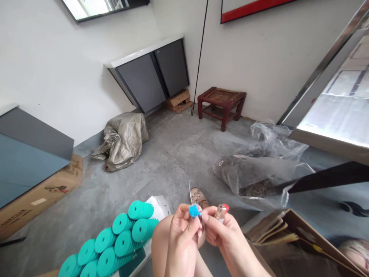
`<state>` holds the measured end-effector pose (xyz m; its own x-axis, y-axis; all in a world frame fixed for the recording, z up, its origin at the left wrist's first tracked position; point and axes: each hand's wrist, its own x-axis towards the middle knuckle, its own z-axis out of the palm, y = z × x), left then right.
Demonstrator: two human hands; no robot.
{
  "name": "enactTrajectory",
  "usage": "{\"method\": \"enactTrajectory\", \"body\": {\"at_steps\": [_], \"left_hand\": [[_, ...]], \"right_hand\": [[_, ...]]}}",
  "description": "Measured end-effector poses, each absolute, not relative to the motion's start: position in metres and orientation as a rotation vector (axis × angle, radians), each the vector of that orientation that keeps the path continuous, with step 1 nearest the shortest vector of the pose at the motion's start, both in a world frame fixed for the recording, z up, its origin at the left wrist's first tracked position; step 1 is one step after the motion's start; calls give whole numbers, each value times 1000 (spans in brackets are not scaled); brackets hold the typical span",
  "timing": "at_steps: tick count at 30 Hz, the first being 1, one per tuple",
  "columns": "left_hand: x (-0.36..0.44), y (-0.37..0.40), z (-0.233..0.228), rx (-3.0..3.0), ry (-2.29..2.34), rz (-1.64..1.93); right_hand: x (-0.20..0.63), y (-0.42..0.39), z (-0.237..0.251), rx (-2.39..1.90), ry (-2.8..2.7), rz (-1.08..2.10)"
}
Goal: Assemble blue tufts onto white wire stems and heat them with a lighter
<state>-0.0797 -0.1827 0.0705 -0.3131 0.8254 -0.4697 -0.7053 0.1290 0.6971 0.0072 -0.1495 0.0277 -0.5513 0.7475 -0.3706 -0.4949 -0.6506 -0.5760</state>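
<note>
While both hands were raised close together at the bottom of the view, a small blue tuft (194,211) was pinched between the fingertips of the left hand (181,234) and those of the right hand (223,234). The left hand was closed on the tuft with thumb and forefinger, and the right forefinger was laid against it from the other side. A thin white strand (190,190) was seen rising from just above the tuft. A small clear object with a red end (221,211) was tucked in the closed right hand, above its knuckles; what it was could not be told. Just beyond the fingertips a beige shoe (198,197) was seen on the grey floor (173,154).

To the left of the left hand, rolls of teal discs (121,240) were stacked together, touching one another, with a white sheet (160,207) behind them. To the right of the right hand an open cardboard box (291,231) was seen, and beyond it clear plastic bags (259,173) holding dry brown matter. Farther out, well apart from the hands, a crumpled grey sack (123,140) was slumped to the left, a dark wooden stool (221,102) stood by the far wall, and grey cabinets (155,75) were set against the wall between them.
</note>
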Motion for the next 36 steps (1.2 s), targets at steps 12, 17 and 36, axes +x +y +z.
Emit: {"method": "enactTrajectory", "body": {"at_steps": [12, 17, 36], "left_hand": [[-77, -183, 73, 109, 1181, 1544], [-79, -184, 71, 141, 1158, 1545], [-89, -185, 77, 372, 1275, 1438]], "right_hand": [[4, -149, 42, -925, -555, 2150], [5, -150, 39, -930, -604, 2165], [24, -124, 57, -852, -948, 2072]]}}
